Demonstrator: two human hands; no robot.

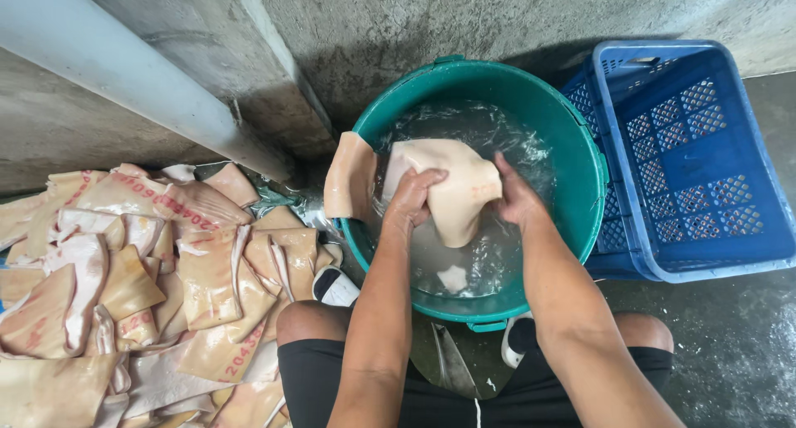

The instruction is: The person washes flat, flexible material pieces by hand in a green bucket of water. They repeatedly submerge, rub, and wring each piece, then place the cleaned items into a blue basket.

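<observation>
Both hands are in the green basin (pixel 580 138), holding a pale slab of pork skin (pixel 452 188) just above the water, probably so it rinses and drips back in. The left hand (pixel 412 198) and right hand (pixel 516 198) each have a closed grip on an edge. Another slab (pixel 348 175) hangs over the rim, a big pile of skins (pixel 141 270) lies on the floor to the left, and a blue crate (pixel 705 146) stands to the right.

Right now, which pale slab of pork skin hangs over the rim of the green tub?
The small pale slab of pork skin draped over the round green plastic tub rim, left of both hands; the held slab and floor pile do not.
</observation>
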